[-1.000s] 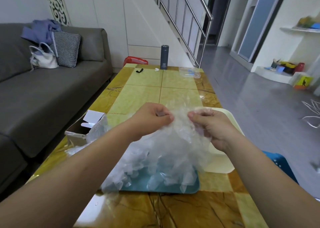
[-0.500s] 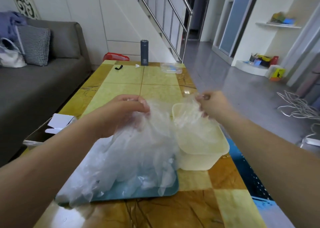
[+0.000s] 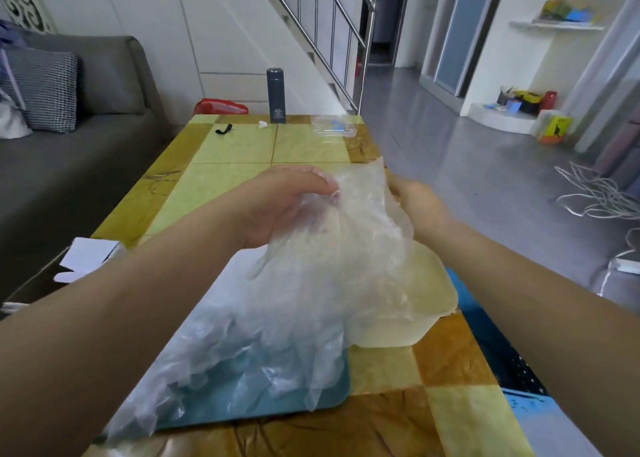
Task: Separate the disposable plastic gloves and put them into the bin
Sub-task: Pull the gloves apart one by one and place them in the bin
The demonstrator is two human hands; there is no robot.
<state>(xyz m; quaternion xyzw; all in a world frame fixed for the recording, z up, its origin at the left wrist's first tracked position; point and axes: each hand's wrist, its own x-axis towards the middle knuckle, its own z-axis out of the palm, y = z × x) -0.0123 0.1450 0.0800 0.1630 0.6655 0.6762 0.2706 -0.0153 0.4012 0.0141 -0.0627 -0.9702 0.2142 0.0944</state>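
Left hand [image 3: 287, 207] fingers [image 3: 311, 181] were curled, pinching the top of the pile of gloves [image 3: 242, 345]. The rest of the pile draped down onto the teal tray [image 3: 329, 396] on the worktop [image 3: 311, 144]. Right hand [image 3: 417, 203] fingers looked closed on the far edge of one glove [image 3: 363, 221], tips veiled by the film. The glove was held up between both hands, a sheet. Its long axis ran from the raised edge down toward the camera, and its lower part overlapped the pile. The cream bin [image 3: 436, 300] sat just right of the tray, below the glove, partly hidden by it, on the right hand's side. Right hand was nearer. Likely it peels the glove rightward, then drops it down into the bin. Risk: film clings and drags neighbours along.
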